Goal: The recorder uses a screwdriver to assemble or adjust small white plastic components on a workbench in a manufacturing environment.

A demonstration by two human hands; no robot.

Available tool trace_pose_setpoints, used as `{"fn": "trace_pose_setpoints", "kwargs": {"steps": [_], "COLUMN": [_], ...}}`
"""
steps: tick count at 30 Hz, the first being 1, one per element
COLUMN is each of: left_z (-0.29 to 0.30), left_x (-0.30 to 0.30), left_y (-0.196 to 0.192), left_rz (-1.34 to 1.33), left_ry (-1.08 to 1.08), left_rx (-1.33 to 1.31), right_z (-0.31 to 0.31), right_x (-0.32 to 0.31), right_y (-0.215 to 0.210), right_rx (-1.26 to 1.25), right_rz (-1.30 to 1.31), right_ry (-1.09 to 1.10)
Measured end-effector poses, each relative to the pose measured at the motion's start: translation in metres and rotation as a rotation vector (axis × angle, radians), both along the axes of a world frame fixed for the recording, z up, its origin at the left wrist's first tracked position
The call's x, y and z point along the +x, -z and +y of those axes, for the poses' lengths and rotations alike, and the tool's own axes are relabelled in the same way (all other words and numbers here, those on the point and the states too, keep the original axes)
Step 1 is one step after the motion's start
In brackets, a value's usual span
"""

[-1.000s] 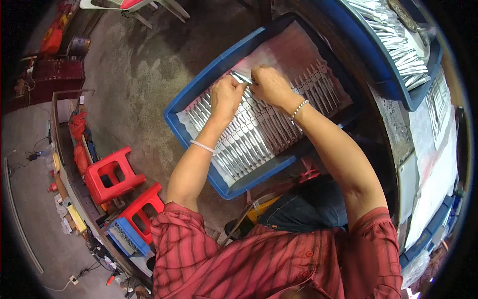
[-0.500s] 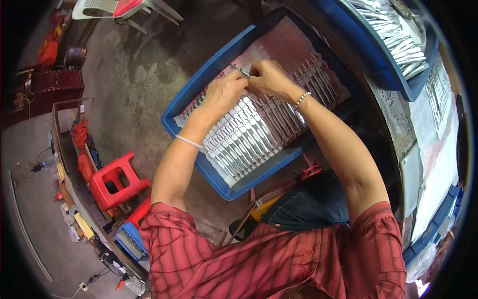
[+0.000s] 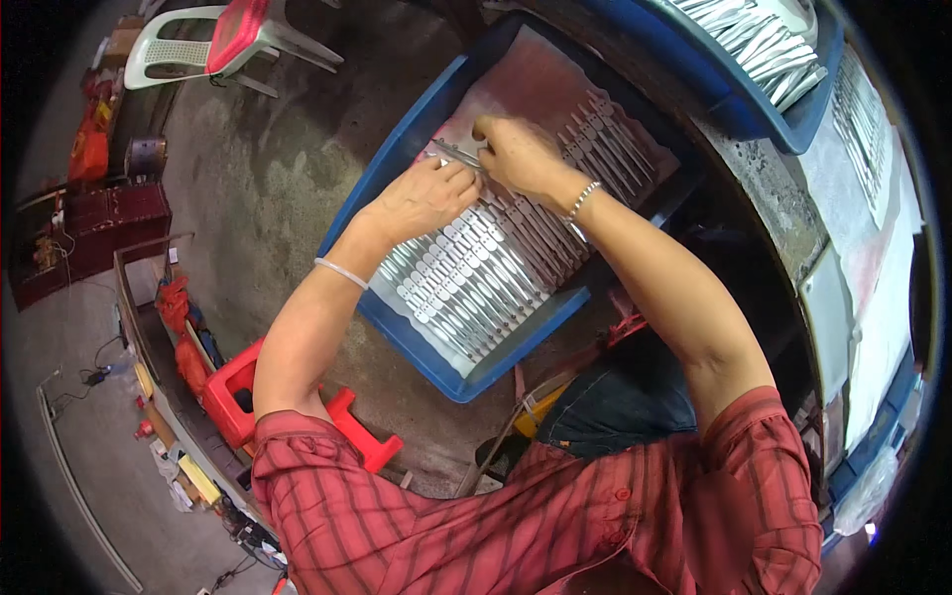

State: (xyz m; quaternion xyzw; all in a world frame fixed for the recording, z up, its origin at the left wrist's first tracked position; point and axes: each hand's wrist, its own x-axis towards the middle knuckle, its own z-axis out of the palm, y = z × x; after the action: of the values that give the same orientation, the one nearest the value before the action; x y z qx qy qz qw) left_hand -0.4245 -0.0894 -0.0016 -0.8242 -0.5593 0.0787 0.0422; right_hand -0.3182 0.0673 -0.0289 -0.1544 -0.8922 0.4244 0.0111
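A blue tub (image 3: 397, 127) is lined with pale sheeting and holds rows of slim silver metal pieces (image 3: 474, 266), each with a broad, holed end. Over its far half my two hands come together. My right hand (image 3: 524, 159), bracelet on its wrist, is closed on a slim metal piece (image 3: 454, 152) that points to the upper left. Just below it, my left hand (image 3: 426, 198) has its fingers curled together close to that piece; its fingertips are partly hidden, and what they pinch cannot be made out.
At the upper right stands another blue tub (image 3: 739, 74) heaped with silver strips (image 3: 764, 45). Beside it, a worktop (image 3: 863, 317) carries white sheeting and more metal pieces. A red stool (image 3: 362, 431) is by my left elbow; a white and red chair (image 3: 178, 50) stands far left.
My view has shifted a little, so the tub and chair sit differently in it. My left hand has drawn slightly down and left, and more of the held metal piece shows.
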Motion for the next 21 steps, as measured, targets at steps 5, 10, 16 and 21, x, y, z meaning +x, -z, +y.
{"fn": "trace_pose_setpoints", "kwargs": {"steps": [5,10,16,21], "left_z": [0.007,-0.001,-0.017,-0.053], "left_x": [-0.008,-0.009,0.02,0.039], "left_y": [0.004,0.008,0.008,0.002], "left_rz": [-0.069,-0.303,-0.543,-0.781], "left_ry": [-0.093,-0.437,-0.669,-0.904], "left_rx": [0.059,0.239,0.474,0.517], "right_z": [-0.004,-0.018,-0.028,-0.02], "right_x": [0.012,0.019,0.014,0.001], "right_y": [-0.01,-0.006,-0.001,-0.006], "right_rx": [0.098,0.125,0.243,0.051], "right_rz": [0.2,0.129,0.112,-0.185], "right_ry": [-0.027,-0.101,-0.045,-0.109]}}
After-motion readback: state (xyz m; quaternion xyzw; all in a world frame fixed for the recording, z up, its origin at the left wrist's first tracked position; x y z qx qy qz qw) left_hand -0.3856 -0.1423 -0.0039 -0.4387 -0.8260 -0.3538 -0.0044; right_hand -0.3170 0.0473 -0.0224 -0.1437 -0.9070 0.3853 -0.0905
